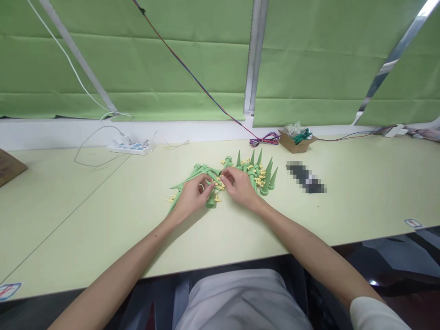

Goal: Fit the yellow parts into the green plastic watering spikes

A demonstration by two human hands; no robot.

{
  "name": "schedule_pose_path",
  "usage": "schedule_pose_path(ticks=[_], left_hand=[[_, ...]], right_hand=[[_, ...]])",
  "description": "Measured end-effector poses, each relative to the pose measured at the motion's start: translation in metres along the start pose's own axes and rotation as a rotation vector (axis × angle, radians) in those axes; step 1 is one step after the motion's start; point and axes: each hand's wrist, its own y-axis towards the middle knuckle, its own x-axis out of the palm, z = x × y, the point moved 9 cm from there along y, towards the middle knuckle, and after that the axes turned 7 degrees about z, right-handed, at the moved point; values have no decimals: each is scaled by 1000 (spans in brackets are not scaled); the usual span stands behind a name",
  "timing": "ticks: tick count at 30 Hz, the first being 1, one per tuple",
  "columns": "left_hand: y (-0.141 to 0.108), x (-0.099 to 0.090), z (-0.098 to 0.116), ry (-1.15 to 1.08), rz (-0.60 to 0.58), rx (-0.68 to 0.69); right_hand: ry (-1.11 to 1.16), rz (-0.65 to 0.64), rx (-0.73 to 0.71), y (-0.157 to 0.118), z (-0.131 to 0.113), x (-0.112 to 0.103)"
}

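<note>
Both hands are close together in the middle of the table, over a pile of green plastic spikes and small yellow T-shaped pieces. My left hand (193, 192) has its thumb and fingers curled in a pinch; whatever they hold is too small to make out. Just below its fingertips stands a green spike cap (211, 204) with its round end facing me. My right hand (241, 187) is also pinched, among the yellow pieces (261, 178); its fingertips hide what is between them. Several green spikes (267, 176) stand point up to its right, and more green spikes (197, 170) lie behind my left hand.
A small cardboard box (298, 145) with clear plastic and green material stands at the back, beside coiled red-blue wire (264, 139). A white power strip (130, 147) with cables lies back left. A blurred-out dark object (305, 177) is to the right. Brown cardboard (10, 167) is far left.
</note>
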Motion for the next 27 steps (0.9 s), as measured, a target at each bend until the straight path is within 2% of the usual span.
schedule_pose_path(ticks=[6,16,21,27], left_hand=[[-5,15,-3,93,-177,4],[-10,25,2,98,-267,29],[-9,23,3,37,-241,11],[-2,7,-10,-154,-51,-112]], right_hand=[[-5,54,21,2,4,-7],[-33,14,-1,-2,3,0],[-22,11,-3,-2,1,-1],[-10,20,8,-2,0,-2]])
